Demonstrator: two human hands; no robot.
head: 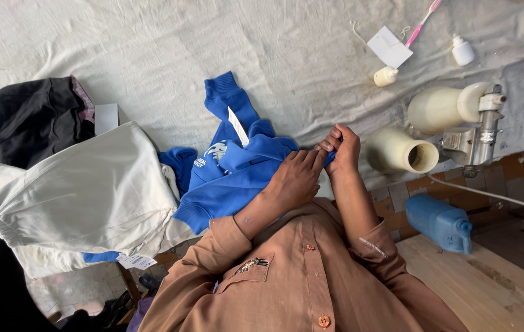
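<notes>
Blue sweatshirt (237, 178), sleeve toward far edge, perhaps pinched by right hand (343, 147)

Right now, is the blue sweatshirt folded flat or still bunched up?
Bunched up. The blue sweatshirt lies crumpled on the white cloth, one sleeve stretched away, while both hands, left hand and right hand, grip its edge.

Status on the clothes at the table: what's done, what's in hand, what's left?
Looks done: white garments lie piled at the left, with a black garment beyond them. In hand: the blue sweatshirt. The right hand pinches its edge and the left hand presses on it. Left: the sweatshirt is crumpled, with one sleeve sprawled across the cloth-covered table.
</notes>
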